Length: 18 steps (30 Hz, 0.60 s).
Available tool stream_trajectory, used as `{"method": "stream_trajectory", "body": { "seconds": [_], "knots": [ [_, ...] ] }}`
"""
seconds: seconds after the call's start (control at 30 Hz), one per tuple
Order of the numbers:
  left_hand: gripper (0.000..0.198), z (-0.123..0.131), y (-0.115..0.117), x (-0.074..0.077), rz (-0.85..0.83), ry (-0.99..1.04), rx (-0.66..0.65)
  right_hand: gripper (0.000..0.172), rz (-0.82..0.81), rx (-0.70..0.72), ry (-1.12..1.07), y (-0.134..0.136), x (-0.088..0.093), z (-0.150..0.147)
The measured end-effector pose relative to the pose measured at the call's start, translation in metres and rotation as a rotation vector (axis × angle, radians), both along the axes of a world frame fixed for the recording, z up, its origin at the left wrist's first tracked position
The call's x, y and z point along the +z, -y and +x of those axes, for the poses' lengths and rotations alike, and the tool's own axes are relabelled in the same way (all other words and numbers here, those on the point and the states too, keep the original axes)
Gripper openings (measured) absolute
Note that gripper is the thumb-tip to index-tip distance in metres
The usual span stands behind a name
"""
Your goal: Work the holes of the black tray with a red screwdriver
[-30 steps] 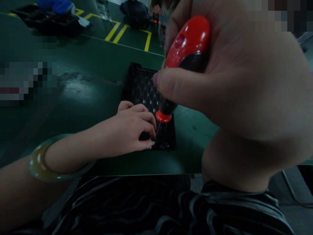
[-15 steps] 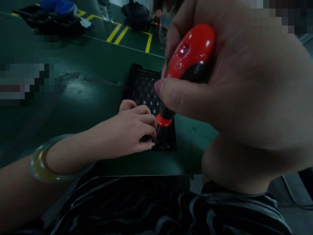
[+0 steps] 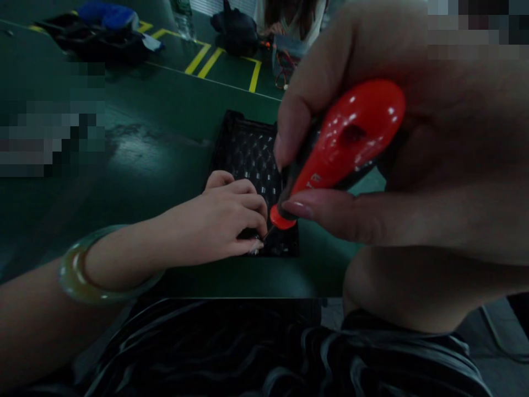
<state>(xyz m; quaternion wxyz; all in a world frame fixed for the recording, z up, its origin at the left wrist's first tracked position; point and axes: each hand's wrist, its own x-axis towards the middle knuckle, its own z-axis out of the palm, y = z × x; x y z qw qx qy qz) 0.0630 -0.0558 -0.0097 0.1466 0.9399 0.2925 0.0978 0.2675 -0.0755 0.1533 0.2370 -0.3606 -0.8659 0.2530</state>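
My right hand [image 3: 417,165] fills the right of the view, closed round the red and black handle of a screwdriver [image 3: 343,146]. Its thin shaft slants down-left to a spot at my left fingertips. My left hand [image 3: 225,220] rests on the near end of a black gridded tray [image 3: 248,149], fingers curled and pinched on a small part I cannot make out. A pale green bangle [image 3: 76,270] sits on my left wrist.
The tray lies on a dark green table [image 3: 136,165]. At the far left stand black items with a blue object [image 3: 103,14]. Yellow floor lines [image 3: 252,74], a black bag [image 3: 235,27] and another person sit beyond the table. My dark patterned clothing fills the bottom.
My right hand has tipped the screwdriver handle over to the right, so the shaft now slants more. The left hand has stayed on the tray.
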Motion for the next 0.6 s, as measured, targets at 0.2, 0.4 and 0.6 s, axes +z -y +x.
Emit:
{"method": "stream_trajectory", "body": {
  "seconds": [0.2, 0.4, 0.6],
  "knots": [
    [0.027, 0.000, 0.000, 0.001, -0.009, 0.008, -0.014, 0.042, -0.185, -0.086, -0.156, 0.004, -0.008, -0.004],
    [0.022, 0.000, 0.000, -0.003, -0.011, 0.010, -0.002, 0.035, -0.007, 0.146, -0.022, -0.014, -0.021, 0.016],
    [0.021, -0.001, -0.002, -0.008, 0.006, 0.022, -0.009, 0.035, 0.081, 0.104, -0.025, -0.019, -0.025, 0.013]
  ]
}}
